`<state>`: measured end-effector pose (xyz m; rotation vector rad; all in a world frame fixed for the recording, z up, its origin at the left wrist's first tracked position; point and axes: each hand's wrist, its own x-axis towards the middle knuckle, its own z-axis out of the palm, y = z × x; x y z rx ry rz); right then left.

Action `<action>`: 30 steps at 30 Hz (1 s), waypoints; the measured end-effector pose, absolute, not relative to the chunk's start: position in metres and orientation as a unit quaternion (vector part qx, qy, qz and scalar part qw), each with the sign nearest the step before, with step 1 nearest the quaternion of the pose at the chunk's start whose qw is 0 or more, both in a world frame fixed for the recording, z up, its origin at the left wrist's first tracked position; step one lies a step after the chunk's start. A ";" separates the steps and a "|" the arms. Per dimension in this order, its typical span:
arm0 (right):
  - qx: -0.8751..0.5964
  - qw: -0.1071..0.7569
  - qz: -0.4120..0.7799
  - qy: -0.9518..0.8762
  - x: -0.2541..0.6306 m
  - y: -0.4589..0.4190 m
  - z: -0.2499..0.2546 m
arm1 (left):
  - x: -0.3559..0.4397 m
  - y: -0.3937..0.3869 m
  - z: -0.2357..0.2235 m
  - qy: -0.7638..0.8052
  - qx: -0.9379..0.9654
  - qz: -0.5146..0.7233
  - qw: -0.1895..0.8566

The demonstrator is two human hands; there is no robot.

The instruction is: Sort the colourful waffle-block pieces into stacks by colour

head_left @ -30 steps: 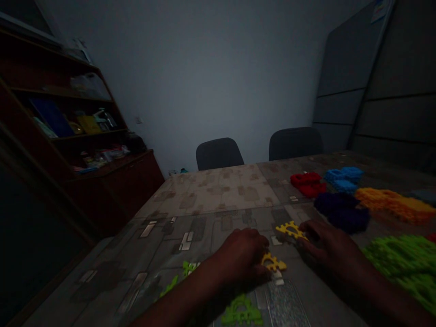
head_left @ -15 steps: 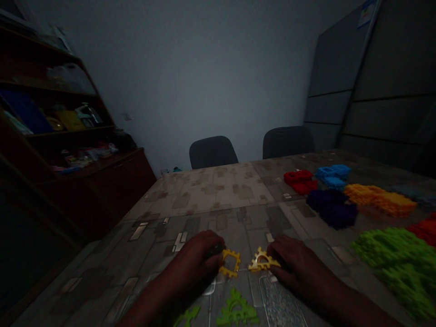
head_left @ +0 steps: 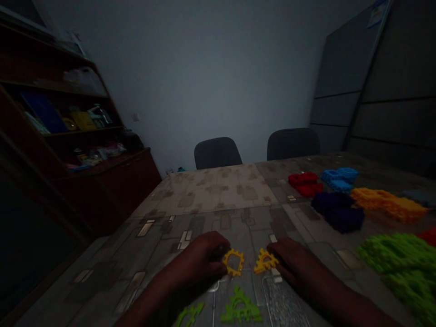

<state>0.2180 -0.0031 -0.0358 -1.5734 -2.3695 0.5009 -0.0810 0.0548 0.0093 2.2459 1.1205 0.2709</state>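
In my left hand is a yellow toothed building piece with a large square opening, gripped at its left edge between thumb and fingers. My right hand pinches a yellow triangular toothed piece with an arched opening by its right side. A small gap separates the two yellow pieces above the table. Nearer to me lies a green triangular toothed piece on the tablecloth. Left of it, another green piece is cut off by the bottom of the view.
Stacks of toothed pieces stand on the right of the table: red, light blue, dark blue, orange and green. Two dark chairs stand behind the table, a shelf cabinet at left.
The triangular yellow piece has tilted in my right hand, and the square-holed one has turned slightly in my left. The whole view has shifted a little, so things appear further right.
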 end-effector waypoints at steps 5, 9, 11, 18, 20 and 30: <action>-0.538 0.136 0.167 -0.815 0.221 -0.001 -0.043 | -0.077 0.053 0.015 0.399 0.861 0.092 0.301; -0.525 0.165 0.176 -0.816 0.226 -0.005 -0.039 | -0.081 0.056 0.017 0.442 0.851 0.101 0.265; -0.530 0.162 0.181 -0.813 0.226 -0.007 -0.033 | -0.078 0.053 0.014 0.462 0.845 0.092 0.253; -0.549 0.163 0.162 -0.804 0.225 -0.006 -0.024 | -0.047 0.033 0.006 0.511 0.832 0.046 0.212; -0.547 0.166 0.152 -0.807 0.227 -0.004 -0.023 | -0.042 0.031 0.004 0.523 0.827 0.037 0.202; -0.502 0.282 0.099 -0.811 0.255 -0.008 0.005 | -0.040 0.037 -0.009 0.534 0.830 -0.012 0.164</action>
